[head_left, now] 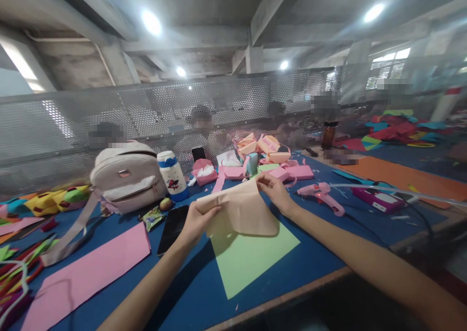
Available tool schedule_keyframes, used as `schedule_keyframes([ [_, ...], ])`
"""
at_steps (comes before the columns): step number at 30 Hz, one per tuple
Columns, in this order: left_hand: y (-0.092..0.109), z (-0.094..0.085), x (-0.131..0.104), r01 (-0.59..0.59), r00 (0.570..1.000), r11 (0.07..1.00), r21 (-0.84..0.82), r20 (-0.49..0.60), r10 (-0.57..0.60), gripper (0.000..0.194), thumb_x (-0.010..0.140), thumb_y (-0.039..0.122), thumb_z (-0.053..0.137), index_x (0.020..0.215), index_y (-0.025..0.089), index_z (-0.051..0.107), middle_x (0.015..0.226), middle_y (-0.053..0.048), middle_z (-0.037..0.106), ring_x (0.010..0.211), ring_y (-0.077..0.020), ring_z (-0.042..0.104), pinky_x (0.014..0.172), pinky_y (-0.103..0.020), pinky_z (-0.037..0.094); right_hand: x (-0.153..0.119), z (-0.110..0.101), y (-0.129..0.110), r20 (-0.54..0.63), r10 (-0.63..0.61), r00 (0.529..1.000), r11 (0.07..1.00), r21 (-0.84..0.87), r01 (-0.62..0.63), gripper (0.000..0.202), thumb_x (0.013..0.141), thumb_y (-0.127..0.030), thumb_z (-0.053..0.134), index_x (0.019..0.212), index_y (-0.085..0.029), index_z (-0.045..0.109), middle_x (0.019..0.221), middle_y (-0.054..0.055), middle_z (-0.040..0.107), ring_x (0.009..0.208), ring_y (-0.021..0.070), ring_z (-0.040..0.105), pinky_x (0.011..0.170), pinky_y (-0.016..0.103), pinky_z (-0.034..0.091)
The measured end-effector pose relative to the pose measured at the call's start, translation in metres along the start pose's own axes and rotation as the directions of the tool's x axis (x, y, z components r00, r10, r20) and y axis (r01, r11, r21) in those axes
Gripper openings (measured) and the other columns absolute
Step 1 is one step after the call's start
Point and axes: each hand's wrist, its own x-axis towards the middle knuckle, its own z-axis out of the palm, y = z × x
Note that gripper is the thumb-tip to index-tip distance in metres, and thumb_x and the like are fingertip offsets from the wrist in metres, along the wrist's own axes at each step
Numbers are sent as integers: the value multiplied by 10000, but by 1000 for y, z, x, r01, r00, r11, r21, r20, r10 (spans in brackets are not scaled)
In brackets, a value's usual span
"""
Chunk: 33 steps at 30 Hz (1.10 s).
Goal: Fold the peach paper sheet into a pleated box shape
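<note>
A peach-coloured sheet of paper point(248, 212) is held up between my two hands, its lower edge curling. My left hand point(199, 219) pinches its left end, thumb on top. At the upper right corner, my right hand point(273, 190) grips the same sheet between thumb and fingers. Beneath it a light green sheet of paper point(255, 258) lies flat on the blue table, partly covered. A black phone or tablet point(172, 230) lies just left of my left hand. To the right of my right hand rests a pink glue gun point(321, 195) with a small red light.
Pink sheets point(98, 268) lie at left, before a pale backpack point(126, 178) and a white-and-blue bottle point(172, 178). Folded paper pieces point(264, 148) pile up at the back. A purple box point(377, 200) with cables sits at right, near orange sheets point(404, 175). A perforated metal screen point(233, 97) stands behind.
</note>
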Motion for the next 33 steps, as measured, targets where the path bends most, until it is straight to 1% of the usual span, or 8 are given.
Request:
schedule_keyframes([
  [4,4,-4,3,-32,998,998,58,-45,35,288,547,333,871,707,114,775,668,-41,748,555,-192,673,522,-239,534,0,-1,-2,-4,-26,1000,999,-20,26,294,757,-481,739,816,-216,626,764,4,593,719,174,548,692,289,443],
  [8,9,-2,1,-61,998,992,108,-25,64,250,497,324,872,604,127,760,593,-27,722,521,-188,651,494,-236,515,-1,-1,0,-3,-34,999,999,-32,34,273,771,-468,723,831,-224,618,751,-1,585,715,174,546,679,285,443],
  [13,7,6,-5,-81,997,986,148,10,81,295,540,340,858,726,123,784,744,-81,766,597,-227,689,524,-273,557,-4,4,2,32,-25,999,998,-49,27,234,778,-427,715,799,-218,612,777,2,609,743,177,577,721,295,467],
  [17,4,6,-5,-129,992,978,166,12,129,293,543,349,844,726,128,784,742,-70,765,640,-245,697,577,-296,576,-2,4,3,29,-37,999,998,-57,38,244,768,-436,714,783,-216,609,769,3,606,769,182,587,745,297,473],
  [23,6,-4,2,-208,968,954,217,-91,232,207,634,331,808,711,141,779,634,-12,727,591,-215,668,534,-265,534,0,-1,-1,-20,-54,998,995,-90,52,226,771,-426,701,805,-222,610,777,5,590,736,179,559,705,292,460],
  [27,6,-8,7,-283,923,933,223,-201,328,350,772,384,737,1031,150,743,913,-64,764,838,-242,712,738,-319,576,-2,-1,-3,-75,-64,995,993,-106,56,229,775,-428,686,839,-226,600,796,19,586,753,197,559,703,309,459],
  [30,9,-10,8,-366,862,893,262,-267,431,526,834,374,697,1315,202,575,1196,-97,682,1114,-246,638,954,-369,508,-4,1,-4,-95,-55,994,993,-105,45,226,778,-423,680,847,-228,590,800,20,585,753,198,561,702,313,462],
  [33,16,-7,3,-437,820,828,351,-221,527,545,828,360,723,1331,243,553,1342,-92,585,1268,-257,524,1088,-408,391,-7,5,-7,-78,-31,996,995,-94,23,228,753,-410,703,838,-225,600,830,25,602,782,202,575,720,314,471],
])
